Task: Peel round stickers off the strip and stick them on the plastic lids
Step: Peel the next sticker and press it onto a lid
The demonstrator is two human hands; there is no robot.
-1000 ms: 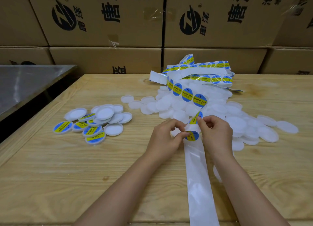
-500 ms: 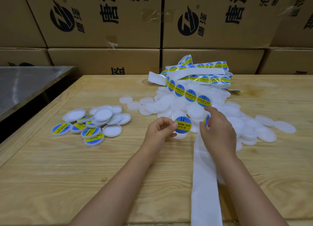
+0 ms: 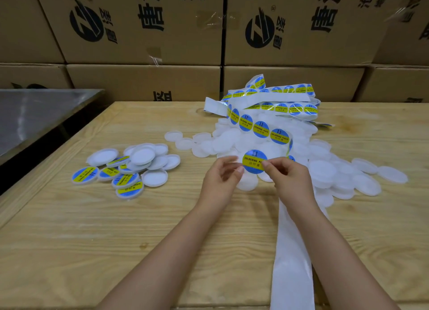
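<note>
On the left of the bench (image 3: 92, 251) lies a small pile of done lids (image 3: 120, 172), some face up with the blue-and-yellow label, some flipped.

Toward the middle, the left hand (image 3: 220, 182) has its fingers curled at the left rim of what looks like a pale lid (image 3: 234, 161) held just above the heap, though the lid is nearly hidden. On it, or just over it, sits the round sticker (image 3: 253, 161). I can't tell whether it is pressed down yet. The right hand (image 3: 290, 179) pinches the sticker's right edge between thumb and forefinger.

Both things are feather-light. The sticker is thin, floppy film, tacky underneath, likely to curl or fold onto itself, so it is best held by the very edge. The lid is thin, slick plastic, stiff enough at the rim, which is where to grip it.

The strip (image 3: 292, 263) runs from the loaded tangle at the far side to the near edge, bare backing under the right forearm. Right of it spreads the heap of bare lids (image 3: 343, 177).
</note>
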